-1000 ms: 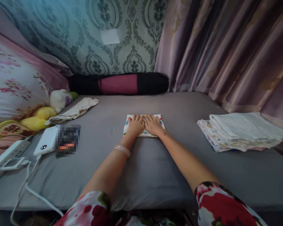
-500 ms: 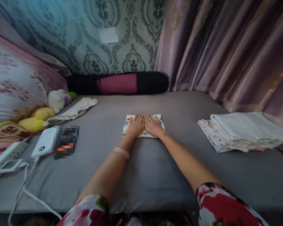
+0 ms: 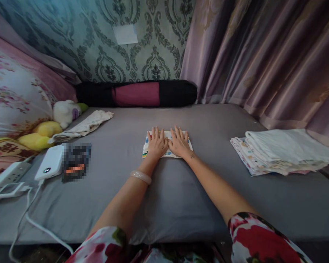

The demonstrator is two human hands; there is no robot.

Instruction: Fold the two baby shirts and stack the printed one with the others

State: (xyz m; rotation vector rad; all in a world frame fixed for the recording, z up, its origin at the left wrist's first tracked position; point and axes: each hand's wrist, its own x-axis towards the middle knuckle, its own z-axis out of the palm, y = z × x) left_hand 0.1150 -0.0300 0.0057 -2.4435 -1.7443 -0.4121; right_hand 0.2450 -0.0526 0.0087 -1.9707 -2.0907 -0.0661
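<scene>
A folded white cloth (image 3: 166,153) with colourful printed spots lies flat on the grey bed sheet (image 3: 120,146), straight ahead of me. On its left half rests my left hand (image 3: 157,143), palm down with the fingers spread; a pale bangle circles that wrist. My right hand (image 3: 178,141) presses flat on the right half, fingers also apart. The two thumbs nearly meet at the cloth's middle. Both hands cover much of the print, and neither grasps anything.
A stack of folded cloths (image 3: 285,151) sits at the right. To the left lie a loose pale cloth (image 3: 83,128), a white power bank (image 3: 49,162) with a cable, a power strip (image 3: 9,179) and plush toys (image 3: 67,113). A black-and-maroon bolster-shaped bag (image 3: 137,95) lines the wall.
Both hands have slid slightly forward on the cloth, fingers now reaching past its far edge and spread wider. The view has shifted a little.
</scene>
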